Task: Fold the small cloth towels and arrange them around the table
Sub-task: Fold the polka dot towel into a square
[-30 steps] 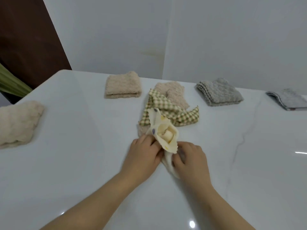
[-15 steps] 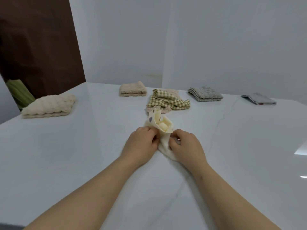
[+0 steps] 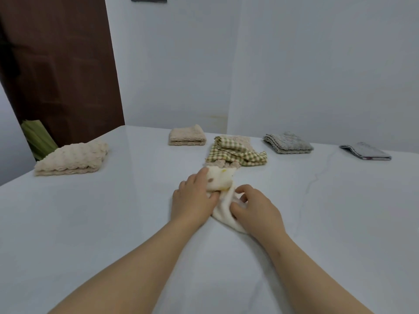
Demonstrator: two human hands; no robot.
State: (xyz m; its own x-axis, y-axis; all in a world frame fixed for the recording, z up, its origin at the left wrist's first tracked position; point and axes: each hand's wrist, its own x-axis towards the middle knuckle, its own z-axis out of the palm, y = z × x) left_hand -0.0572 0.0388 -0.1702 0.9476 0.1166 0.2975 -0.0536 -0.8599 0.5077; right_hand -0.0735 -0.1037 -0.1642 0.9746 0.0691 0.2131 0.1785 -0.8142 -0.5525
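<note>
A cream towel with small coloured spots (image 3: pixel 221 182) lies bunched on the white table (image 3: pixel 113 223) in front of me. My left hand (image 3: pixel 192 198) grips its left side, fingers curled over the folded top. My right hand (image 3: pixel 255 208) pinches the lower right part with curled fingers. Just behind it lies an unfolded green checked towel (image 3: pixel 235 151) over a beige one. Folded towels sit around: a bumpy cream towel (image 3: pixel 72 158) at the left, a beige towel (image 3: pixel 187 138) at the back, a grey towel (image 3: pixel 288 143) and a flat grey towel (image 3: pixel 365 151) at the right.
White walls close off the back. A dark brown door (image 3: pixel 56 64) stands at the left, with green leaves (image 3: pixel 37 139) beside the table's left edge. A thin dark vein (image 3: pixel 313 180) runs through the tabletop at the right.
The cream towel's upright open end has been pressed down and flattened under my left hand. The view has tilted upward, showing more wall.
</note>
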